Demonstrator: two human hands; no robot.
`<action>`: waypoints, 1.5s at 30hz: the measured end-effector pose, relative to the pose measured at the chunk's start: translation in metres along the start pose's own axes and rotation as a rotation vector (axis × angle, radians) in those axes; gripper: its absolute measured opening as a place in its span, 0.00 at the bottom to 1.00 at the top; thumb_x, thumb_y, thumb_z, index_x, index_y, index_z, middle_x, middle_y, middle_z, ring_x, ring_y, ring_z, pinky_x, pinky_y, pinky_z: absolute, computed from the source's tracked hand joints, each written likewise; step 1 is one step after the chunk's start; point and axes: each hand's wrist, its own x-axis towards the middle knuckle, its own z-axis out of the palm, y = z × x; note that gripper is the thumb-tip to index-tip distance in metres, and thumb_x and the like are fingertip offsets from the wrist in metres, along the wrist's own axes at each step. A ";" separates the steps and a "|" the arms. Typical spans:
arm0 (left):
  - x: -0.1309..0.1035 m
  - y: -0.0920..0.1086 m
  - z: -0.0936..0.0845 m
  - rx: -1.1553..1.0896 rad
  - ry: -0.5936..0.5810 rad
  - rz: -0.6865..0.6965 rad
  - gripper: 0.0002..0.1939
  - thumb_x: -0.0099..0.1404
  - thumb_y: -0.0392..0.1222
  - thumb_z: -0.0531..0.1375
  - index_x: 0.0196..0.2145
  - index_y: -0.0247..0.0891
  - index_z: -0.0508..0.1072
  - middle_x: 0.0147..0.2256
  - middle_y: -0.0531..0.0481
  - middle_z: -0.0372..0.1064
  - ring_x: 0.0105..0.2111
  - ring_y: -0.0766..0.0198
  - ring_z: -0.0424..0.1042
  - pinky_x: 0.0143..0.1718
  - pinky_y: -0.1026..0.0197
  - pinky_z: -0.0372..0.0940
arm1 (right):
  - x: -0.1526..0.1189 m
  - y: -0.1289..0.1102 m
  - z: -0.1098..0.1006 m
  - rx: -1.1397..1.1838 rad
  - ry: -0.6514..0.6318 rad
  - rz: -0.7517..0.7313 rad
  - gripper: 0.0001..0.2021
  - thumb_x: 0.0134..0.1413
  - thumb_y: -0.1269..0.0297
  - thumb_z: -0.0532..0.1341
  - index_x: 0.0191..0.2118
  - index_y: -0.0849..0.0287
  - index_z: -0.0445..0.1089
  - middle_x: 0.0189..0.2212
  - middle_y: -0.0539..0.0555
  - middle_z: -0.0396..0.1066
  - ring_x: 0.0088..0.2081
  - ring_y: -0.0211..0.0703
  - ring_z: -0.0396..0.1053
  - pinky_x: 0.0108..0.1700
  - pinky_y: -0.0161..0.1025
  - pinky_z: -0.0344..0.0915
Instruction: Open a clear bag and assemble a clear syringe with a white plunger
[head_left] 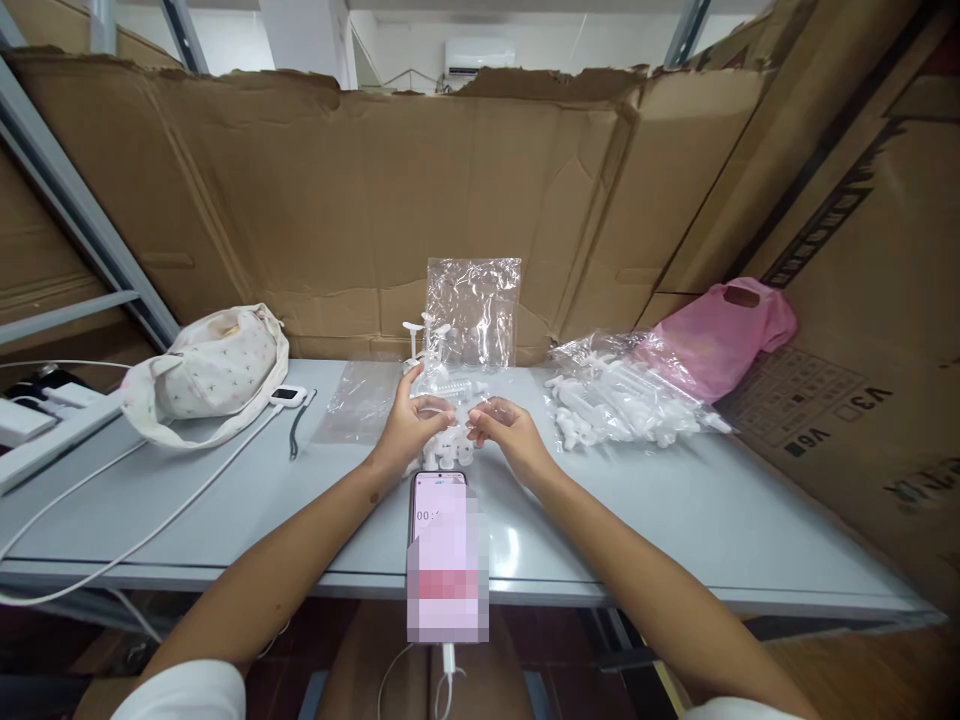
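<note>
Both hands meet over the middle of the grey table, just beyond a phone (439, 520). My left hand (411, 420) has thumb and fingers closed on something small that I cannot make out. Close beside it, my right hand (504, 425) is pinched too, its fingertips on something too small to name. Small white plastic parts (448, 450) lie below and between the hands. Behind them are clear syringe-like tubes (457, 388) and white T-shaped pieces (412, 328). A clear plastic bag (474, 310) stands against the cardboard at the back.
At the right lies a clear bag of white plastic parts (622, 400), with a pink bag (724, 335) behind it. A white cloth bag (217, 370), a small white device (288, 396) with a cable and a power strip (60, 440) are at the left. Cardboard (390, 200) walls the back.
</note>
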 end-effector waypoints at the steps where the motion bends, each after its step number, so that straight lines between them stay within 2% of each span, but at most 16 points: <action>1: 0.000 0.001 0.001 -0.018 -0.003 -0.021 0.47 0.52 0.36 0.66 0.63 0.41 0.44 0.30 0.54 0.71 0.30 0.66 0.72 0.38 0.59 0.65 | 0.000 0.001 0.001 -0.008 0.002 -0.009 0.15 0.40 0.53 0.68 0.26 0.59 0.68 0.19 0.48 0.69 0.21 0.36 0.66 0.28 0.36 0.62; 4: 0.000 0.003 0.002 -0.013 -0.002 -0.032 0.47 0.52 0.37 0.67 0.62 0.38 0.45 0.28 0.55 0.70 0.29 0.66 0.71 0.37 0.60 0.65 | -0.001 0.002 0.003 -0.034 -0.003 -0.037 0.14 0.40 0.54 0.68 0.25 0.59 0.68 0.18 0.48 0.69 0.21 0.36 0.65 0.27 0.36 0.62; 15: 0.002 0.010 -0.004 0.048 -0.012 0.134 0.42 0.53 0.38 0.66 0.60 0.42 0.49 0.27 0.55 0.73 0.30 0.65 0.73 0.40 0.58 0.66 | -0.002 -0.008 -0.005 -0.032 0.008 -0.074 0.13 0.44 0.55 0.67 0.28 0.60 0.72 0.20 0.49 0.71 0.21 0.35 0.67 0.27 0.36 0.62; 23: 0.006 0.019 -0.015 0.177 0.008 0.158 0.38 0.54 0.39 0.66 0.58 0.42 0.51 0.29 0.53 0.73 0.28 0.67 0.70 0.31 0.65 0.62 | 0.000 -0.012 -0.014 -0.013 -0.047 -0.024 0.18 0.45 0.50 0.65 0.34 0.61 0.74 0.22 0.52 0.74 0.22 0.38 0.70 0.26 0.35 0.60; 29: 0.008 0.027 -0.025 0.174 -0.131 0.145 0.35 0.57 0.40 0.63 0.59 0.40 0.52 0.31 0.51 0.73 0.35 0.64 0.72 0.37 0.62 0.63 | 0.001 -0.011 -0.015 -0.016 -0.082 -0.022 0.19 0.47 0.49 0.64 0.37 0.61 0.74 0.20 0.53 0.74 0.27 0.43 0.73 0.29 0.36 0.62; 32: 0.009 0.028 -0.029 0.203 -0.175 0.163 0.34 0.60 0.41 0.61 0.60 0.39 0.50 0.32 0.49 0.74 0.30 0.68 0.69 0.33 0.65 0.61 | 0.001 -0.011 -0.017 -0.008 -0.092 -0.011 0.19 0.47 0.50 0.64 0.37 0.62 0.74 0.20 0.53 0.73 0.26 0.42 0.73 0.29 0.36 0.62; 35: 0.010 0.028 -0.032 0.236 -0.214 0.148 0.33 0.63 0.41 0.57 0.62 0.40 0.50 0.36 0.46 0.74 0.23 0.72 0.62 0.27 0.66 0.57 | 0.001 -0.011 -0.021 0.002 -0.074 -0.005 0.18 0.46 0.51 0.65 0.37 0.61 0.75 0.20 0.52 0.73 0.25 0.40 0.72 0.29 0.36 0.61; 38: 0.011 0.026 -0.035 0.263 -0.272 0.124 0.32 0.63 0.39 0.56 0.63 0.39 0.50 0.38 0.45 0.74 0.25 0.71 0.61 0.30 0.65 0.58 | 0.001 -0.012 -0.024 0.017 -0.043 0.007 0.19 0.44 0.51 0.66 0.37 0.61 0.75 0.21 0.52 0.74 0.23 0.38 0.71 0.29 0.36 0.61; 45: 0.006 0.033 -0.036 0.381 -0.268 0.175 0.30 0.64 0.37 0.53 0.62 0.43 0.50 0.38 0.47 0.72 0.29 0.68 0.63 0.32 0.63 0.60 | -0.001 -0.013 -0.027 0.070 -0.085 0.039 0.17 0.45 0.53 0.67 0.38 0.60 0.76 0.21 0.52 0.73 0.26 0.39 0.71 0.30 0.36 0.62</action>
